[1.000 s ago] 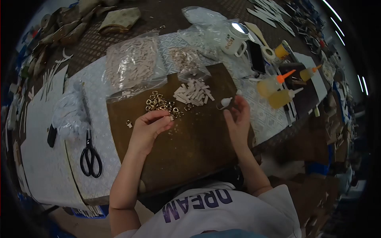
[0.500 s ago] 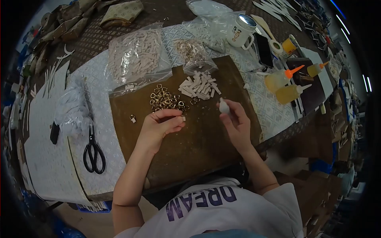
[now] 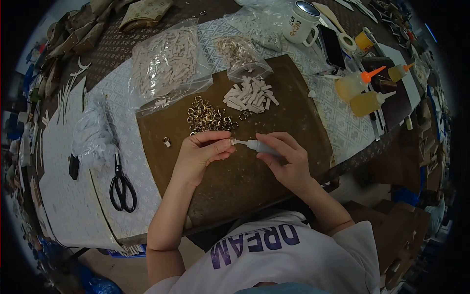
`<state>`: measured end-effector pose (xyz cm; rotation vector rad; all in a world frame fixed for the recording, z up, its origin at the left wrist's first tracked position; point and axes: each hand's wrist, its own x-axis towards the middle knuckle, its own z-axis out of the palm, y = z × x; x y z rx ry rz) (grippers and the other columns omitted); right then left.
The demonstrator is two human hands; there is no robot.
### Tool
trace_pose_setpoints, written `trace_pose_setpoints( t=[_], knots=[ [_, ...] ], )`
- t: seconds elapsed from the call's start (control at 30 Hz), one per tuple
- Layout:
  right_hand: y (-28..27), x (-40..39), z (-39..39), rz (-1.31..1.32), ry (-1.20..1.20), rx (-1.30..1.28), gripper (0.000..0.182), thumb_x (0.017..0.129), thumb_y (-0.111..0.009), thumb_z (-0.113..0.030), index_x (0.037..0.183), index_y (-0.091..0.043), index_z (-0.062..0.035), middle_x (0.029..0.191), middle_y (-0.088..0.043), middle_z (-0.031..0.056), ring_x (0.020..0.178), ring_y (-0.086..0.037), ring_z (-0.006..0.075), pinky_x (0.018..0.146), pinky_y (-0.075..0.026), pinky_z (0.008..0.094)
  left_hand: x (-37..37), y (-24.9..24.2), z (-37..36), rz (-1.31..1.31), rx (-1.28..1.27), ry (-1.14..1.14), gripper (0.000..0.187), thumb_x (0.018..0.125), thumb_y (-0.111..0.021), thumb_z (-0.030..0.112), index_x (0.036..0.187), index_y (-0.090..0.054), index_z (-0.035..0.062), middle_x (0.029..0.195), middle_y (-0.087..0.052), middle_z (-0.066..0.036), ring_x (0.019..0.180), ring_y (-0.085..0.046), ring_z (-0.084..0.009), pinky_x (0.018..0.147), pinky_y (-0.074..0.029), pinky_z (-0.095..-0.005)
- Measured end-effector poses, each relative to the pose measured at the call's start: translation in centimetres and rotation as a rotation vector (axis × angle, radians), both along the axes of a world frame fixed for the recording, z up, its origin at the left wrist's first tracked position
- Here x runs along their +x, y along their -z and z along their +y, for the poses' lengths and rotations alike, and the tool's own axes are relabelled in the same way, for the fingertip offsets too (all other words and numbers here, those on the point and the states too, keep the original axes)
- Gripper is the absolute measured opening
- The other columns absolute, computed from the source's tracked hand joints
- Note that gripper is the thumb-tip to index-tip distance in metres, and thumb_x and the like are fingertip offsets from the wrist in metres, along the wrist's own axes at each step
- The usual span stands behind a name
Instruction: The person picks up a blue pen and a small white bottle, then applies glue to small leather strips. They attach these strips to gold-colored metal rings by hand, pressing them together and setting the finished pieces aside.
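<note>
Pinched in my left hand (image 3: 198,157) is a small pale strip (image 3: 233,142), its end showing past the fingertips. My right hand (image 3: 291,159) grips a small white squeeze bottle (image 3: 264,147) lying sideways, its thin nozzle right at the strip. Just beyond the left fingers is a pile of gold-coloured metal rings (image 3: 206,117). Farther back lies a heap of pale short strips (image 3: 250,94). One ring with a pale tab (image 3: 167,142) sits alone on the left of the brown mat (image 3: 235,193).
Plastic bags of strips (image 3: 169,63) and metal parts (image 3: 237,54) lie behind the mat. Black-handled scissors (image 3: 122,188) rest at left. On the right are yellowish bottles (image 3: 351,87), a phone (image 3: 331,46) and a lidded mug (image 3: 299,24).
My right hand has tipped the white bottle from roughly upright to sideways and brought its nozzle left to the strip in my left hand. The view has shifted slightly.
</note>
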<state>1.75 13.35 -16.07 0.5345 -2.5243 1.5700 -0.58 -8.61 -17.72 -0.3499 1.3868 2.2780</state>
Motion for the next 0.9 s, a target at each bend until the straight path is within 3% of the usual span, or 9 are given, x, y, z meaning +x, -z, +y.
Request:
trace_pose_setpoints(
  t=[0.13,0.53,0.9],
  knots=[
    [0.3,-0.3,0.1,0.050,-0.024,0.052,0.039,0.074,-0.069,0.001,0.112,-0.062,-0.0072,0.099,-0.058,0.0092,0.081,-0.062,0.0191,0.064,-0.053,0.0278,0.0,0.0,0.0,0.005,0.008,0.008,0.023,0.080,-0.068,0.004,0.101,-0.064,-0.0035,0.087,-0.067,-0.012,0.077,-0.067,-0.0176,0.070,-0.055,-0.0249],
    [-0.7,-0.3,0.0,0.126,-0.046,0.207,0.040,0.072,-0.070,0.003,0.110,-0.062,-0.0067,0.095,-0.057,0.0083,0.080,-0.060,0.0203,0.064,-0.053,0.0280,0.0,0.3,0.0,0.003,-0.009,0.036,0.023,0.079,-0.068,0.004,0.101,-0.065,-0.0024,0.087,-0.067,-0.011,0.077,-0.067,-0.0171,0.070,-0.055,-0.0257],
    [-0.4,-0.5,0.6,0.014,-0.021,0.034,0.035,0.075,-0.069,0.000,0.108,-0.062,-0.0042,0.094,-0.057,0.0091,0.079,-0.061,0.0193,0.064,-0.052,0.0283,-0.2,0.4,0.0,-0.050,0.045,0.038,0.023,0.080,-0.067,0.003,0.102,-0.064,-0.0037,0.088,-0.067,-0.012,0.078,-0.067,-0.0187,0.071,-0.055,-0.0262]
  ],
)
